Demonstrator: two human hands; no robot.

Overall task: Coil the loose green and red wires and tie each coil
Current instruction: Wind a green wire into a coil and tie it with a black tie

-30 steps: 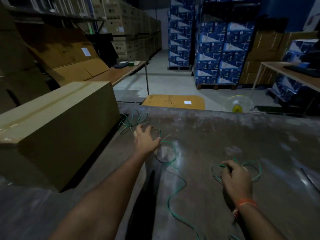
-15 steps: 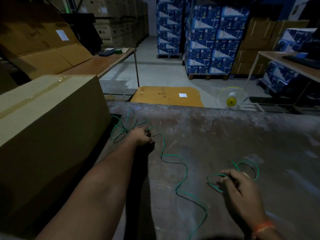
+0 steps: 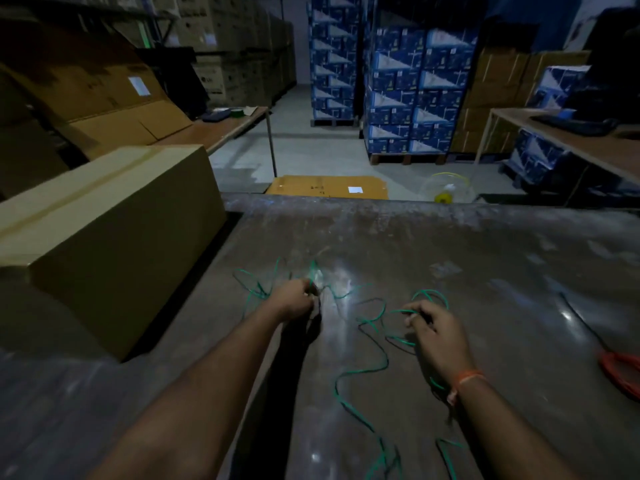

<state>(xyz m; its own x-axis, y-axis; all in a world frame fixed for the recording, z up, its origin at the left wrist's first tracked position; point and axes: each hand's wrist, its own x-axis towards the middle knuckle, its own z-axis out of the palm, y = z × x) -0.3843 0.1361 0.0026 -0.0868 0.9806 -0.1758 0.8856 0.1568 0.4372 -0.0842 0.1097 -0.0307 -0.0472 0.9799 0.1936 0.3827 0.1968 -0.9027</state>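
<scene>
A long green wire [image 3: 360, 370] lies in loose bends across the dark table [image 3: 467, 258]. My left hand [image 3: 294, 299] grips a tangled stretch of it near the table's middle, with loops spilling to the left of the fist. My right hand [image 3: 436, 332] pinches a small green coil between thumb and fingers, part of the coil showing beyond the knuckles. The wire runs from between my hands down to the table's near edge. A red wire [image 3: 620, 370] lies bunched at the far right edge of the view.
A large cardboard box [image 3: 104, 237] stands on the table's left side, close to my left arm. Beyond the far edge lie a flat carton [image 3: 329, 187] and a clear spool [image 3: 446, 190] on the floor. Stacked blue boxes [image 3: 408, 88] and side tables stand farther back.
My left hand has closed on the green wire and pulled it back toward me and to the right. The right hand has stayed on its small coil. The view has tilted down.
</scene>
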